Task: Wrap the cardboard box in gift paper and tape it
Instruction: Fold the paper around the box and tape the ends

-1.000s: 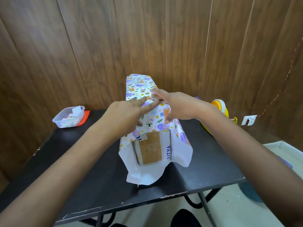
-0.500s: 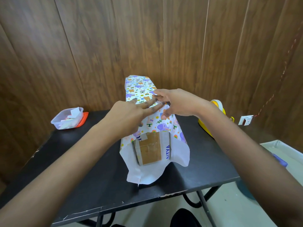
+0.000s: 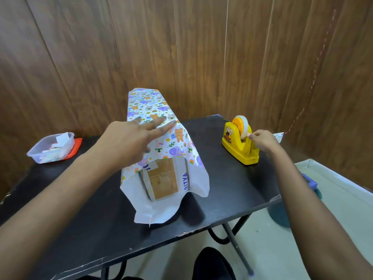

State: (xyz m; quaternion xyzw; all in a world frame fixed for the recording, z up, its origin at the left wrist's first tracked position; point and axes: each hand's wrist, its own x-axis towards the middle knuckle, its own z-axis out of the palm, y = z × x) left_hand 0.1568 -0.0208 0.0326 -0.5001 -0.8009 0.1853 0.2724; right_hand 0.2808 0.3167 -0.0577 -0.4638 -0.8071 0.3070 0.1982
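A cardboard box [image 3: 162,179] lies lengthwise on the black table [image 3: 232,174], wrapped round its long sides in white gift paper [image 3: 177,146] printed with cartoon animals. Its near end shows uncovered, with paper flaring out around it. My left hand [image 3: 131,142] presses flat on top of the paper, fingers straight over the seam. My right hand [image 3: 262,140] is at the yellow tape dispenser [image 3: 240,146] on the right, its fingertips pinching the tape end at the roll.
A clear plastic tub [image 3: 50,148] with paper scraps sits on an orange lid at the table's far left. Wooden wall panels stand close behind. A white tray edge [image 3: 331,174] and a blue-green object lie on the floor to the right, past the table's edge.
My right hand has left the top of the wrapped box and moved right to the tape dispenser. My left hand stays pressing on the paper. The view shifted slightly.
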